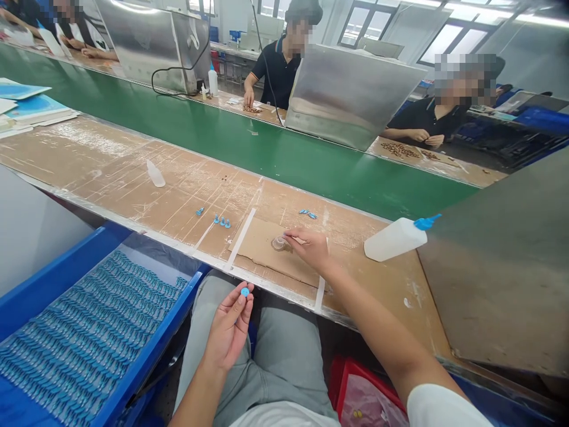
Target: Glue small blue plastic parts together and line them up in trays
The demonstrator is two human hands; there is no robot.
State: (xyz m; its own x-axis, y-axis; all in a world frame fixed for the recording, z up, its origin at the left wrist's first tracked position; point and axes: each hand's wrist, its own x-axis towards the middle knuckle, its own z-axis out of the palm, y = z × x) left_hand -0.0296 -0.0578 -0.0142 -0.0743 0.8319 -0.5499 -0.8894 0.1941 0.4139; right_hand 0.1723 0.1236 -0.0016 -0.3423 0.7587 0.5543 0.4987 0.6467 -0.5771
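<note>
My left hand (231, 326) is raised over my lap and pinches a small round blue piece (245, 291) between thumb and fingertips. My right hand (309, 246) rests on a taped cardboard sheet (262, 249) on the workbench, its fingers pinched on a thin light stick whose tip is at a small clear glue puddle (279, 243). Several small blue pieces (221, 222) stand on the bench to the left, and more blue pieces (307, 213) lie just beyond the cardboard.
A white squeeze bottle with a blue cap (395, 238) lies on its side at the right. A blue bin (84, 332) full of blue parts sits low left. A green conveyor belt (275, 154) runs behind the bench; other people work across it behind metal screens (351, 95).
</note>
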